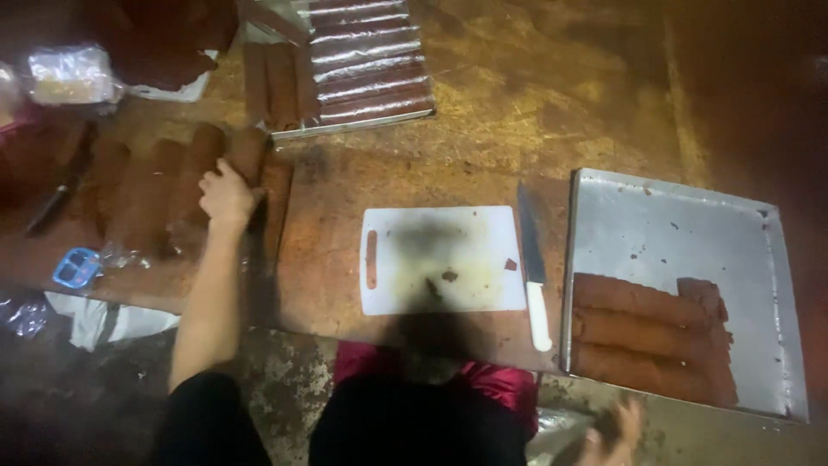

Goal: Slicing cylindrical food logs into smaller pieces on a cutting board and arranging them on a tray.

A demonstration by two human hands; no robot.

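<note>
My left hand (226, 195) closes on a brown roll (246, 155) in the row left of the white cutting board (442, 259). My right hand (614, 431), low and blurred; can't tell grip. Knife (533, 263) beside metal tray (681, 233).

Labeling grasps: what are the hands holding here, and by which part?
Left hand rests on the near end of a brown roll; a closed grip cannot be told. Right hand, blurred at the bottom edge, holds nothing visible.
</note>
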